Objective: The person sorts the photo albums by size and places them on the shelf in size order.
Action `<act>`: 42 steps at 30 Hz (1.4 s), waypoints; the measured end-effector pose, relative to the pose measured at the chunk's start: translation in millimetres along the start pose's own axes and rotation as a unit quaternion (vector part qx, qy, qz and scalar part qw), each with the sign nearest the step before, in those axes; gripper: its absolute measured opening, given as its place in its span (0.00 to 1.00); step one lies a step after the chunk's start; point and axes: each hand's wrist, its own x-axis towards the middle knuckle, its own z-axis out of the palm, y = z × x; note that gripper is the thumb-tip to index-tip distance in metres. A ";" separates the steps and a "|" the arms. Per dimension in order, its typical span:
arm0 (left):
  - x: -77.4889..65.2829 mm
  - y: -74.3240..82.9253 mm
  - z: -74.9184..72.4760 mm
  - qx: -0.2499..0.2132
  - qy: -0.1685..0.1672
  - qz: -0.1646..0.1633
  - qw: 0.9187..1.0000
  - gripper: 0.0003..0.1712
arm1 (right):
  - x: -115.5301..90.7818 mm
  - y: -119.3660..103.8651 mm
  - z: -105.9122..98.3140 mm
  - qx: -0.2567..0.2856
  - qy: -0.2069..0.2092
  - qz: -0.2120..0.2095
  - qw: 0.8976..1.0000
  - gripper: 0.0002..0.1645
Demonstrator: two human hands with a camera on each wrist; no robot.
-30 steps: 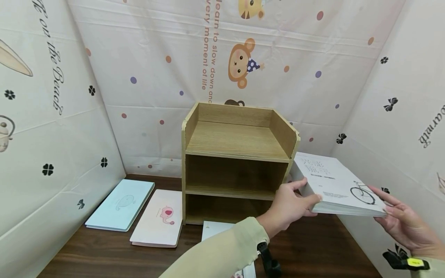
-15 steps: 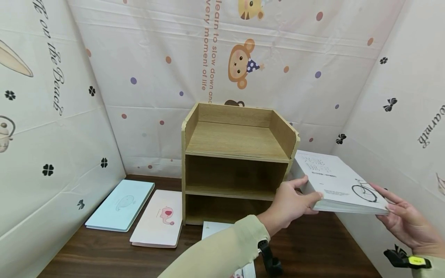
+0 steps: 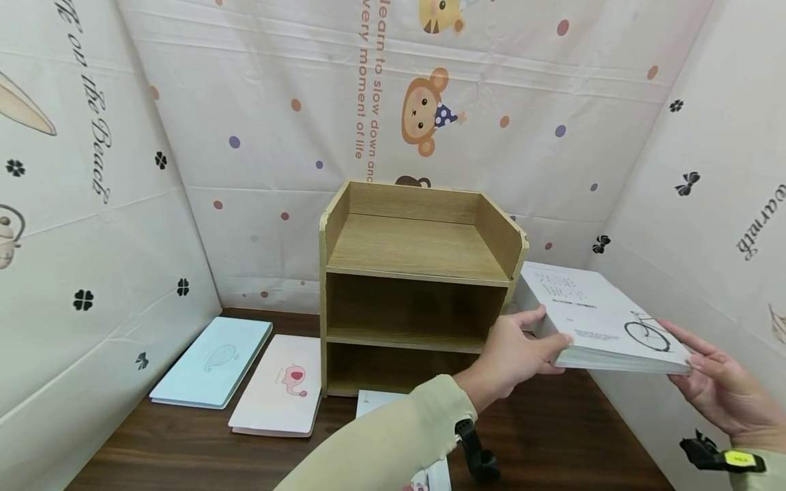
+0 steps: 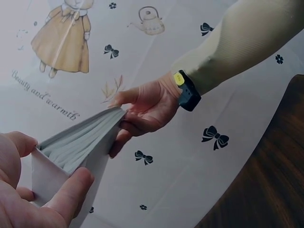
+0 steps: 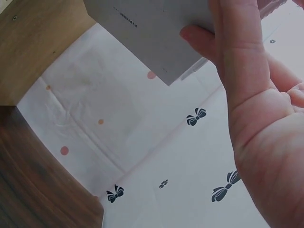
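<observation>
Thick white book (image 3: 592, 317) held in the air, to the right of the wooden shelf unit (image 3: 417, 245)

The book is above the surface (image 3: 178, 453), between the two hands, with its cover facing up. Its long axis seems to run from far to near, slanting a little to the right as it comes toward the person. The shelf unit lies to the left of the book, and its open compartments face the person.

The left hand (image 3: 514, 349) is the nearer one to the shelf unit: it pinches the near left corner of the book, with thumb and fingers apart on both sides of it. The right hand (image 3: 727, 390) pinches the near right corner, beside the printed bicycle, on the side away from the shelves. Both hands therefore grip the near end, and the far end is free. Whether the far left corner touches the unit, I cannot tell.
</observation>
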 end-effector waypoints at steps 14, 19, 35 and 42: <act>1.6 11.1 0.9 0.027 -0.010 -0.002 1.000 0.35 | 5.1 -6.3 8.5 0.007 0.000 -0.013 1.000 0.38; 1.2 16.7 1.6 0.028 -0.008 0.000 1.000 0.35 | 6.9 -8.1 13.0 -0.011 0.012 -0.019 1.000 0.37; 0.2 31.4 2.8 0.030 -0.018 0.008 0.999 0.35 | 13.7 -13.6 24.0 -0.020 0.018 -0.030 0.999 0.37; -1.4 35.5 2.5 0.028 -0.028 0.015 0.999 0.35 | 14.9 -16.4 27.1 -0.041 0.030 -0.045 0.998 0.37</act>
